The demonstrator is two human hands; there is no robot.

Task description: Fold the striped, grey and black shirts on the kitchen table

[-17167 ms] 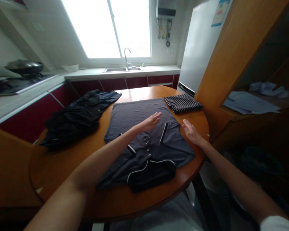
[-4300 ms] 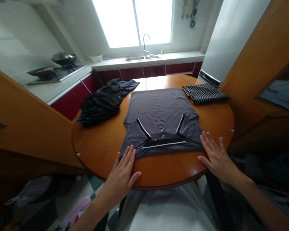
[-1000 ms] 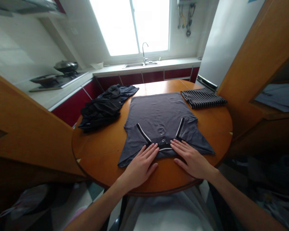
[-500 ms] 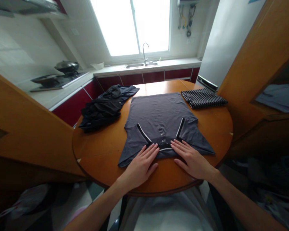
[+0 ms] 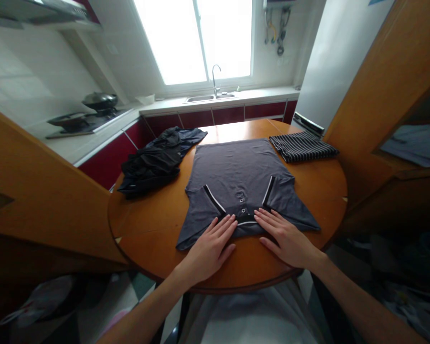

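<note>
A dark grey short-sleeved shirt [image 5: 238, 165] lies spread on the wooden table, its collar end toward me. Both sleeves are turned inward, so their black-and-white trimmed cuffs slant toward the neck. Two round buttons or snaps show on the placket near the black collar band. My left hand [image 5: 209, 248] rests flat with fingers outstretched on the left part of the collar. On the collar's right part lies my right hand [image 5: 284, 234], also flat, its thumb held apart from the fingers. Neither hand grips the fabric.
A rumpled heap of dark clothes [image 5: 154, 165] lies on the round table's [image 5: 146, 234] left side. At the back right sits a folded black-and-white striped cloth [image 5: 303, 146]. Beyond the table are a sink [image 5: 208, 98] and a stove [image 5: 89, 122] with pans.
</note>
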